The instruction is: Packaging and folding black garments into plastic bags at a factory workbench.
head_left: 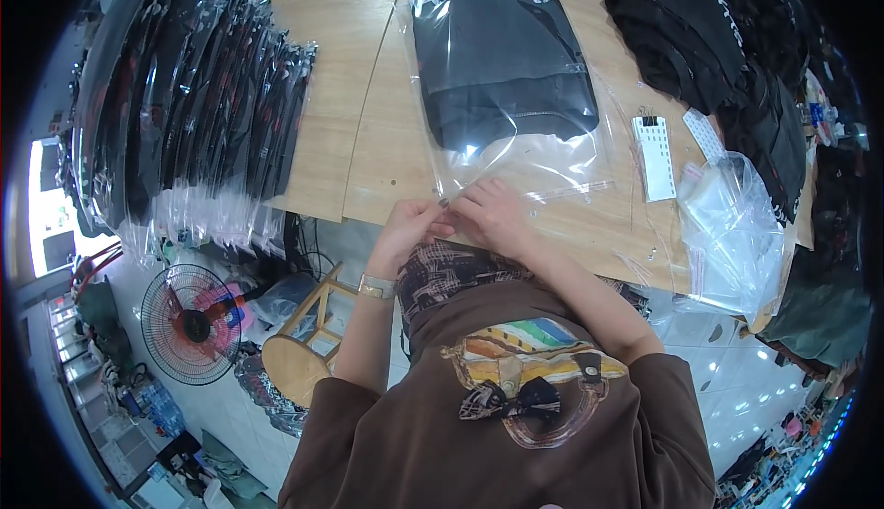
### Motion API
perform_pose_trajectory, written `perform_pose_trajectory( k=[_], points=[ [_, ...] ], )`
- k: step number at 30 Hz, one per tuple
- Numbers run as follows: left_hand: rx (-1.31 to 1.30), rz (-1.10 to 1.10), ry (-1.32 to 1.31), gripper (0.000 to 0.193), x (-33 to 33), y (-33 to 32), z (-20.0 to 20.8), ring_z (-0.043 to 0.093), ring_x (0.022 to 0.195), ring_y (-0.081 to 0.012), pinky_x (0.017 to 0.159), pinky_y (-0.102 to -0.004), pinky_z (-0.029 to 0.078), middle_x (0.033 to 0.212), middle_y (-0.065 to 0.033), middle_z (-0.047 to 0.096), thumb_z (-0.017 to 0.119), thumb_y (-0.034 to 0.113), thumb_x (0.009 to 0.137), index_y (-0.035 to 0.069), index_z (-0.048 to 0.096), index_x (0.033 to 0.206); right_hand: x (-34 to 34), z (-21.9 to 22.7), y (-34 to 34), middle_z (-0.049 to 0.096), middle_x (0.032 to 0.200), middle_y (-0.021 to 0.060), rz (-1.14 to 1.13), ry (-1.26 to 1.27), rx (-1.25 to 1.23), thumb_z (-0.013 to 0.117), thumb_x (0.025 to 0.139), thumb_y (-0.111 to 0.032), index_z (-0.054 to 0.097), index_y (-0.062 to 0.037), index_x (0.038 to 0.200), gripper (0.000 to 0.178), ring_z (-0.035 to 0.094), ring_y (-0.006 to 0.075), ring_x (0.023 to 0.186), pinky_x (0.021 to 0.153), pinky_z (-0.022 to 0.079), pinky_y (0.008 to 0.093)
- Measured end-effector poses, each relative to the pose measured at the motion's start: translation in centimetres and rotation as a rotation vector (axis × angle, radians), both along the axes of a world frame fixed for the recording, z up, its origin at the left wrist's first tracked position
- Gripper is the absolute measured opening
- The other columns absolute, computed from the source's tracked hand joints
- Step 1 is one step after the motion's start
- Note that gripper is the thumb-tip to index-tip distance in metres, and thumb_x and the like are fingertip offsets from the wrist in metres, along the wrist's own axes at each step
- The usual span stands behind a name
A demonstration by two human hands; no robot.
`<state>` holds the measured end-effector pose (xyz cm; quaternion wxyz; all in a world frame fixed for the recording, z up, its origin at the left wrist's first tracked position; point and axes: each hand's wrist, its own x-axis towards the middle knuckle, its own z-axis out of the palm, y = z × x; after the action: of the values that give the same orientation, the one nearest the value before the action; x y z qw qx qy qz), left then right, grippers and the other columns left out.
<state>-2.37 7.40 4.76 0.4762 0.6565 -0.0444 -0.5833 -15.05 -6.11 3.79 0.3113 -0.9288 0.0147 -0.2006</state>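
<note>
A folded black garment [502,63] with white lettering along its far edge lies inside a clear plastic bag [539,161] on the wooden table in front of me. Both hands meet at the bag's near left corner. My left hand [419,226] is closed, thumb and fingers pinched together at that corner; a metal-coloured watch sits on its wrist. My right hand [493,219] reaches across to the same spot with bent fingers pressed close to the left ones. What the right fingertips grip is too small to make out.
Many bagged black garments [184,113] stand in a row at the left. Loose black garments [681,30] are heaped at the far right. White tag cards [655,161] with a binder clip and a pile of clear bags [732,233] lie nearer. A fan [193,325] and wooden stool [299,366] stand left below.
</note>
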Motion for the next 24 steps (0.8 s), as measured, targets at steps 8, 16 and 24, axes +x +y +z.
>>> perform_pose_trajectory(
  k=[8,16,24],
  points=[
    [0.012,0.028,-0.022,0.022,-0.2,0.1,-0.7,0.063,0.065,-0.0077,0.047,-0.0143,0.039,0.076,-0.0036,0.066,0.049,0.022,0.091,0.004,0.062,0.087,0.5,0.4,-0.4,0.050,0.083,0.0089,0.179,0.055,-0.141,0.058,0.071,-0.011,0.052,-0.0060,0.086,0.017,0.051,0.0240,0.083,0.074,0.038,0.0343],
    [-0.031,0.018,0.014,0.025,-1.6,-1.4,0.4,0.063,0.066,-0.0080,0.049,-0.0153,0.040,0.076,-0.0041,0.067,0.049,0.025,0.090,0.005,0.064,0.086,-1.8,0.4,-0.6,0.049,0.085,0.0126,-0.051,-0.009,0.261,0.055,0.074,-0.001,0.050,-0.0040,0.086,0.013,0.048,0.0298,0.086,0.074,0.037,0.0368],
    [-0.018,0.017,-0.047,0.023,-2.9,-2.7,0.7,0.064,0.065,-0.0090,0.048,-0.0156,0.040,0.077,-0.0042,0.067,0.050,0.022,0.090,0.005,0.064,0.086,-3.1,0.8,-0.2,0.050,0.087,0.0122,-0.136,-0.060,0.323,0.052,0.071,0.008,0.048,-0.0034,0.087,0.020,0.047,0.0311,0.082,0.072,0.037,0.0374]
  ],
)
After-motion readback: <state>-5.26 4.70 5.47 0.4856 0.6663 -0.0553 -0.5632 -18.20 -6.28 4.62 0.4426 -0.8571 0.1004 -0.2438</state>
